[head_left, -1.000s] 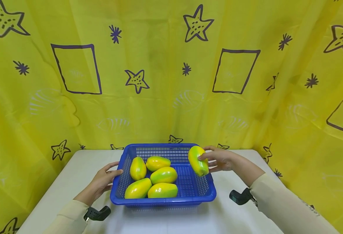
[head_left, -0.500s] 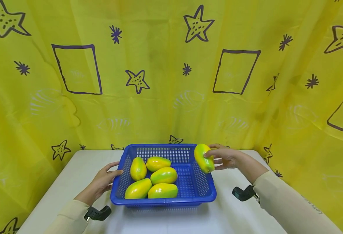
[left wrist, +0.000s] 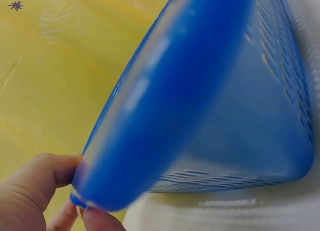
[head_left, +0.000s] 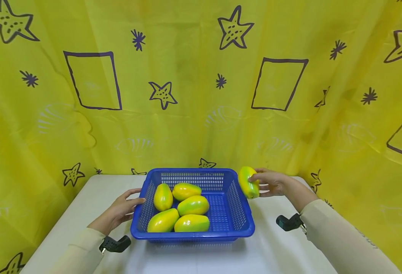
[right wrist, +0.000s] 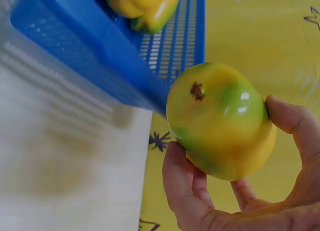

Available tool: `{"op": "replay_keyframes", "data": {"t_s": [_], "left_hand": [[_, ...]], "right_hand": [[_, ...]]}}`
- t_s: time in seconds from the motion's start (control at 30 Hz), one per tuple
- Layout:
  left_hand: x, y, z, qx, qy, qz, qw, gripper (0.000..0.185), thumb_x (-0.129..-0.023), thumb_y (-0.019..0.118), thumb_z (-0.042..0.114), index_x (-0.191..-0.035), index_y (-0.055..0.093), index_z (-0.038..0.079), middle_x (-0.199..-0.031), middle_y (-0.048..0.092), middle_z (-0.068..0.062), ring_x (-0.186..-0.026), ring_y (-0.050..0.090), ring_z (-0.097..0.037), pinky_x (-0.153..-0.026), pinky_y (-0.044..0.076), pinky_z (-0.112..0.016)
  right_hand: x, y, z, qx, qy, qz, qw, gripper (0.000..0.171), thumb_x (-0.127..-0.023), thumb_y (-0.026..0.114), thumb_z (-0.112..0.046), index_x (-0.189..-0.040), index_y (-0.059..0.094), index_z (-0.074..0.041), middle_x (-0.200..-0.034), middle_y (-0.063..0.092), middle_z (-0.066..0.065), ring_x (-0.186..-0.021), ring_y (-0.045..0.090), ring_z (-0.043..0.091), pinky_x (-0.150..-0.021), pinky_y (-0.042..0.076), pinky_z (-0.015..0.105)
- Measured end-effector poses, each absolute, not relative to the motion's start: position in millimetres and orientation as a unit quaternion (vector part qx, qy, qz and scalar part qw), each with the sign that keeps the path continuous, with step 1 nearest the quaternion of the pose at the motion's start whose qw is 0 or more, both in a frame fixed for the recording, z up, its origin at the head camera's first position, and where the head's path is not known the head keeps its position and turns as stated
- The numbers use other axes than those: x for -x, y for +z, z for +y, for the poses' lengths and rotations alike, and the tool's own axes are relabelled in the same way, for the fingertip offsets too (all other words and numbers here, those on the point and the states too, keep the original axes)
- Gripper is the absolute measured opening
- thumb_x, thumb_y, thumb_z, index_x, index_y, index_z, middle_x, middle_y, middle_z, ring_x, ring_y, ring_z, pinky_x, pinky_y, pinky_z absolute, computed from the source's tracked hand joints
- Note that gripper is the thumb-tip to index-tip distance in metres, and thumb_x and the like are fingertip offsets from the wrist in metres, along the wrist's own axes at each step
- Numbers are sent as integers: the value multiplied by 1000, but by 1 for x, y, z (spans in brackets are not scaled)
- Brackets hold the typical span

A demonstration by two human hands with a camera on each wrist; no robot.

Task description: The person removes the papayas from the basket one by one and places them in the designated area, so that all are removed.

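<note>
A blue plastic basket [head_left: 242, 219] stands in the middle of the white table and holds several yellow-green papayas [head_left: 193, 204]. My right hand [head_left: 271, 182] grips one more papaya [head_left: 248, 182] just outside the basket's far right corner, above the table. In the right wrist view that papaya [right wrist: 220, 121] sits between thumb and fingers, beside the basket's rim [right wrist: 100, 51]. My left hand [head_left: 120, 211] holds the basket's left rim; in the left wrist view its thumb and fingertips pinch the rim's corner [left wrist: 95, 191].
The white table [head_left: 84, 201] has bare room left and right of the basket and in front of it. Yellow patterned cloth [head_left: 201, 95] hangs close behind and at both sides. Black wrist mounts [head_left: 117, 243] sit low by each forearm.
My right hand has carried the papaya rightward and back, from above the basket's right side to outside its far right corner. The left hand has stayed on the rim.
</note>
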State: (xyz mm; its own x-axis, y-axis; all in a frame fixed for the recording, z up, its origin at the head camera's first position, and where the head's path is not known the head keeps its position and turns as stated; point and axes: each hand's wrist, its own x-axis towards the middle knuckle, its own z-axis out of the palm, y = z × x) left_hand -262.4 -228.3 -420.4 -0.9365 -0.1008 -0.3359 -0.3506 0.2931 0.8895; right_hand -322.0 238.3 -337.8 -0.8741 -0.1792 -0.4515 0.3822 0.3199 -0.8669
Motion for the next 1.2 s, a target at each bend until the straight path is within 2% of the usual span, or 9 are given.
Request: {"op": "replay_keyframes", "data": {"t_s": [0.33,0.57,0.77,0.87,1.2], "left_hand": [[267,-416,-226,140,581,793,119,68,-94,65,26,-150,30,11,-136,49,-28,-110,60,-38,-79,59,-37],[269,-413,-220,131,575,797,125,64,-94,63,23,-149,32,10,-137,50,-28,-114,60,-40,-90,56,-48],[267,-413,-221,133,571,800,125,65,-94,64,24,-148,32,10,-135,50,-28,-111,59,-37,-87,57,-43],[266,-414,-223,137,570,801,123,67,-93,65,25,-149,31,11,-136,48,-28,-112,58,-38,-86,58,-40],[261,-416,-227,141,573,798,118,72,-93,67,28,-151,28,12,-140,45,-28,-113,57,-38,-93,56,-46]], "right_hand": [[330,-342,254,-113,-595,757,244,89,-90,67,-15,-156,8,-7,-144,31,27,-123,45,40,-104,48,50],[337,-354,263,-138,-602,751,233,90,-88,69,-13,-156,10,-6,-140,33,26,-122,42,40,-105,46,51],[341,-364,263,-138,-592,760,232,92,-88,69,-12,-157,7,-7,-143,28,28,-126,38,44,-108,42,54],[343,-368,262,-140,-589,762,229,90,-87,71,-12,-155,11,-7,-144,27,28,-127,37,44,-108,42,54],[349,-380,259,-159,-596,751,234,87,-87,71,-10,-154,14,-5,-146,27,28,-130,36,44,-110,40,54]]}}
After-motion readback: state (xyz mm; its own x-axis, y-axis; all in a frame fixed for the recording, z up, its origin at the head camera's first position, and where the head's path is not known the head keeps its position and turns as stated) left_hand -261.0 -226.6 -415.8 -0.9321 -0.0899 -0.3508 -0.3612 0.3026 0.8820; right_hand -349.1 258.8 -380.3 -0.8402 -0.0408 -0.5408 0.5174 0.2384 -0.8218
